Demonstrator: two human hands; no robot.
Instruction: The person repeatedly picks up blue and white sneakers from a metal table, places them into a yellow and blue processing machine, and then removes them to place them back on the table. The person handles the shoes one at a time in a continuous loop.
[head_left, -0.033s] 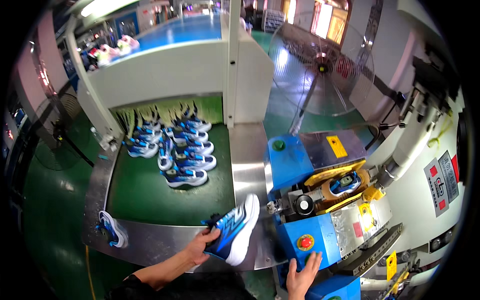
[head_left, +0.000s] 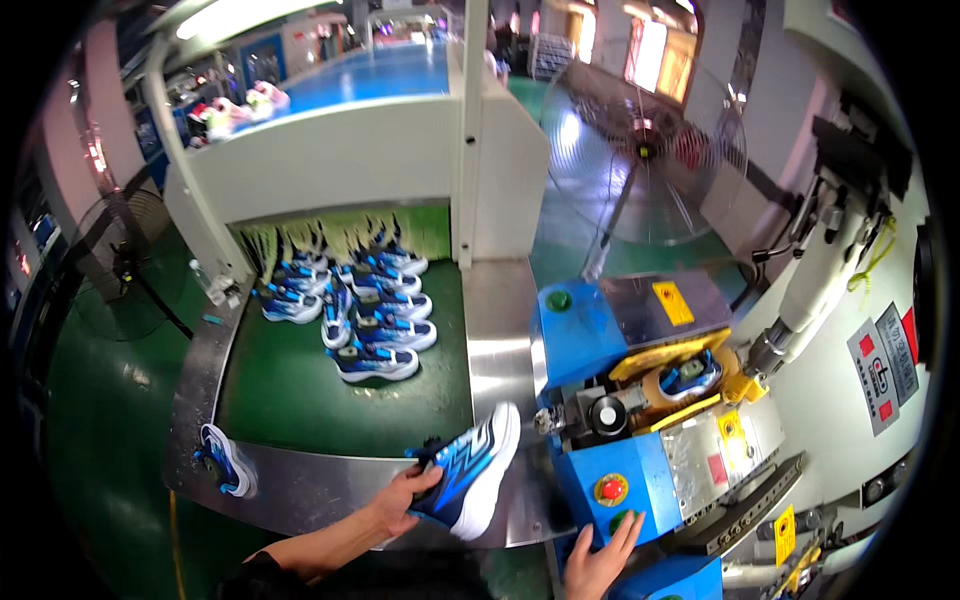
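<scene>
My left hand grips a blue and dark sneaker by its heel and collar end, its white sole turned to the right and toe pointing up and away. The shoe is above the metal edge of the conveyor. My right hand holds nothing; its fingers are outstretched over a green button on a blue machine housing. Whether the fingertips press the button I cannot tell. Just above it is a red button on a yellow ring. Another sneaker sits in the machine between yellow pads.
Several matching sneakers stand on the green conveyor belt, below a fringed opening. One more shoe rests on its side at the metal rim's left corner. A standing fan is beyond the machine. A white machine arm rises at right.
The view has shifted slightly, so most things appear a little lower. My right hand's fingers have shifted a little over the green button. My left hand keeps hold of the sneaker.
</scene>
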